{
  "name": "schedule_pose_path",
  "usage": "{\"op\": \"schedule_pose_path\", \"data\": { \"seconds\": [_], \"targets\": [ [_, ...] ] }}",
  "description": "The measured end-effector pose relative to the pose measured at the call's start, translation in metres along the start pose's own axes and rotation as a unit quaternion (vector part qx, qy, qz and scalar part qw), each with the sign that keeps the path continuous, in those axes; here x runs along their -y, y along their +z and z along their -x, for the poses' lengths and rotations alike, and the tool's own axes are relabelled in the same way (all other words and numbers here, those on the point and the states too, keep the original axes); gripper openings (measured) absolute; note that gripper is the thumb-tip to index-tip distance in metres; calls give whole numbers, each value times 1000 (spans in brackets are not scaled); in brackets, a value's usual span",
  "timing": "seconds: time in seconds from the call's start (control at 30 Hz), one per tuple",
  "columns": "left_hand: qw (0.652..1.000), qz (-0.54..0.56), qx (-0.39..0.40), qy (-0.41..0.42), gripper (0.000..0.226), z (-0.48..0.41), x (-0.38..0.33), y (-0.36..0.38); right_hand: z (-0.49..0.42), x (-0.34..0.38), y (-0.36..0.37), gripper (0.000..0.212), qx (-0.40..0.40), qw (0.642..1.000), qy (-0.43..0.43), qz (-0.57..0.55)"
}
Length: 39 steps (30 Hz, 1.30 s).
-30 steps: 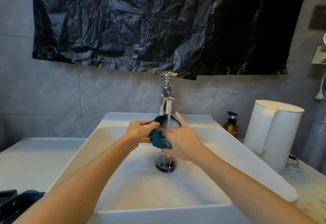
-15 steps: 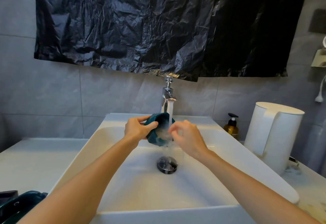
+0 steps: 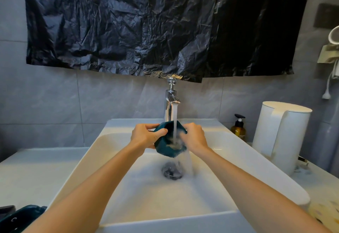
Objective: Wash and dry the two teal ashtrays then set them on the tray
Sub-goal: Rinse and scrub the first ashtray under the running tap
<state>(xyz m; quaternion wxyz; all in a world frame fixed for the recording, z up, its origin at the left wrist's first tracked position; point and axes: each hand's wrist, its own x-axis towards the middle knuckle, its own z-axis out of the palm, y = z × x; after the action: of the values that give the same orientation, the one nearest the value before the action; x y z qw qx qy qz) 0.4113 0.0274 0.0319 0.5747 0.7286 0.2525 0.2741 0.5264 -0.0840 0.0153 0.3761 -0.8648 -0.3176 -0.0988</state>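
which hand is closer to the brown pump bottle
Right. The right hand is on the right rim of the teal ashtray, the brown pump bottle off to its right; the left hand grips its left side, farther away.

A bathroom washstand, by the look of it in a home

A white basin (image 3: pixel 183 220) sits in a pale counter (image 3: pixel 36 174) under a running chrome tap (image 3: pixel 169 104); grey wall tiles (image 3: pixel 45 100) behind; an amber pump bottle (image 3: pixel 238 131) and a white lidded jug (image 3: pixel 280 133) stand beside it; a black plastic sheet (image 3: pixel 146 22) hangs above.

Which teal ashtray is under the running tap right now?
The ashtray gripped by the left hand over the sink, right hand at its rim; water streams into it. The other teal piece lies on the counter, bottom left.
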Motion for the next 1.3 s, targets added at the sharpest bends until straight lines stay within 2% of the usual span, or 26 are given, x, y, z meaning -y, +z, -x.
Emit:
{"op": "schedule_pose_path", "data": {
  "seconds": [0.07,0.13,0.2,0.27,0.3,0.33,0.43,0.5,0.6,0.67,0.73,0.8,0.87,0.93,1.0,1.1,1.13,1.2,1.3],
  "targets": [
    [1000,7,7,-6,37,0,0,0,3,0,-3,37,-8,1000,-15,6],
    [1000,6,2,-10,36,1,2,1,4,-3,-3,45,0,1000,-11,-14],
    [1000,-3,-10,-18,37,0,4,-1,5,-4,0,38,55,998,-13,-14],
    [999,-5,-21,-25,39,-1,6,-4,5,-4,2,14,128,990,-1,-66],
    [999,-1,-22,-29,39,-1,6,-5,4,-4,3,12,157,982,13,-106],
    [999,1,-18,-31,38,0,5,-6,5,-3,2,20,168,977,29,-128],
    [999,-1,7,-33,34,2,2,-5,3,-1,0,8,91,993,32,-63],
    [999,-14,14,-28,32,4,0,-4,3,0,-2,18,65,997,43,-23],
    [999,-35,5,-15,31,1,-3,-6,5,2,-1,37,81,996,40,-3],
    [999,-37,1,-17,31,-1,-1,-9,6,3,-1,33,125,991,34,-24],
    [999,-28,-9,-19,32,-2,0,-10,7,5,1,19,160,984,46,-67],
    [999,-1,-17,-30,36,-2,0,-8,9,8,1,13,147,981,81,-96],
    [997,35,17,-59,45,0,0,-5,8,9,1,10,122,975,124,-134],
    [992,9,104,-70,52,4,2,-2,9,13,-2,5,123,964,160,-174],
    [987,1,148,-55,62,4,9,4,12,18,-5,13,142,936,202,-251],
    [995,53,83,-28,63,3,13,9,16,22,-8,12,210,866,211,-403],
    [996,64,59,-26,59,2,11,8,16,21,-5,15,231,870,191,-392],
    [994,97,27,-37,50,0,10,3,15,17,2,29,228,917,135,-297],
    [993,107,-9,-51,42,-3,9,-7,15,11,4,40,109,988,-40,-102]
  ]
}}
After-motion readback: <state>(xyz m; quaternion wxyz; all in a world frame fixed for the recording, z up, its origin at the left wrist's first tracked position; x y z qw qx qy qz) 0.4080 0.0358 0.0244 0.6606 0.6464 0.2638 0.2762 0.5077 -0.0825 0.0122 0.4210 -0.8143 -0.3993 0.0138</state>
